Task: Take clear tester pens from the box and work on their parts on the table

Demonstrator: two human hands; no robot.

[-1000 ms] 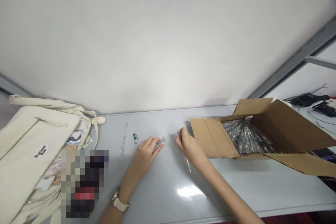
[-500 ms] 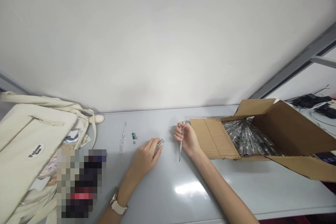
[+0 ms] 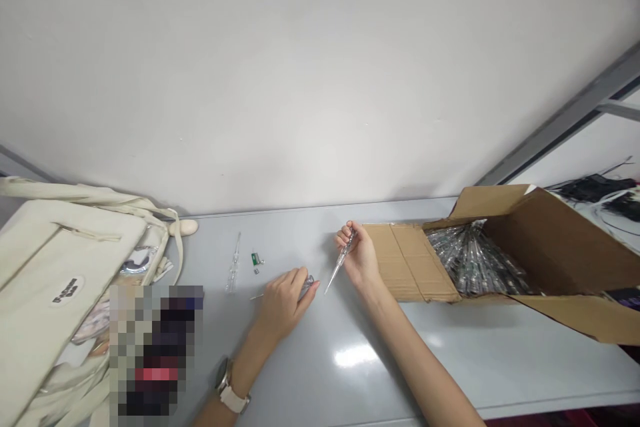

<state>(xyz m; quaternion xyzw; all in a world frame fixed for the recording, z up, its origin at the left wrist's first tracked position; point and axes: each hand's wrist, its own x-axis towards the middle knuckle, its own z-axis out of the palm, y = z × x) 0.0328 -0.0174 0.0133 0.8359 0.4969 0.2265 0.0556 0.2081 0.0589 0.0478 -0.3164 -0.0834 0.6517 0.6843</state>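
My right hand (image 3: pixel 362 259) is closed round the clear handle of a tester screwdriver (image 3: pixel 342 258); its thin metal shaft slants down to the left above the table. My left hand (image 3: pixel 285 300) rests low over the table, its fingers curled over a second clear-handled screwdriver (image 3: pixel 307 285). That handle's end pokes out at the fingertips, and a thin shaft shows on the other side of the hand. A similar clear screwdriver (image 3: pixel 233 265) lies left of my hands. Beside it are a small green circuit board (image 3: pixel 255 259) and a tiny metal part (image 3: pixel 257 271).
At the right, an open cardboard box (image 3: pixel 545 240) holds many bundled clear screwdrivers (image 3: pixel 473 260); one flap (image 3: pixel 400 260) reaches towards my right hand. A cream bag (image 3: pixel 75 247) and a blurred-out dark item (image 3: pixel 160 353) occupy the left. A pale wall (image 3: pixel 320 80) stands behind the table.
The screwdriver in my right hand has swung from nearly vertical to slanting down-left, and that hand is slightly higher. My left hand has shifted a little to the right, exposing its screwdriver's shaft.
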